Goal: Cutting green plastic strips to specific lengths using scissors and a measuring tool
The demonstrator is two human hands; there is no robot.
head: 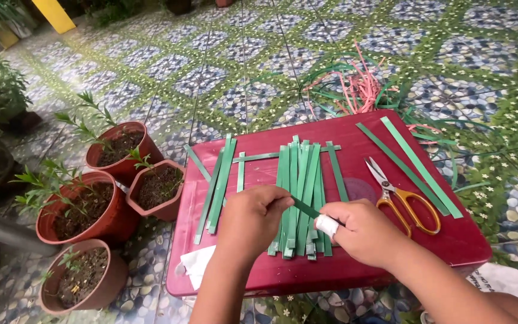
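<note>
While both hands, left [253, 216] and right [361, 231], pinch one, the flat green strips [301, 192] lie woven side by side.

A dark red table [355, 270] carries green strips [300, 192], yellow-handled scissors [404, 198] and white paper [198, 265].

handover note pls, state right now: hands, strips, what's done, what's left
Left hand: fingers closed on a green strip over the strip bundle.
Right hand: pinches the same strip; one finger is wrapped in white.
Red table: bundle crossed by one horizontal strip, loose strips left, two long strips and scissors right.
Done: strips cut, laid side by side.
Left: most crossing strips, judging by the layout.
</note>
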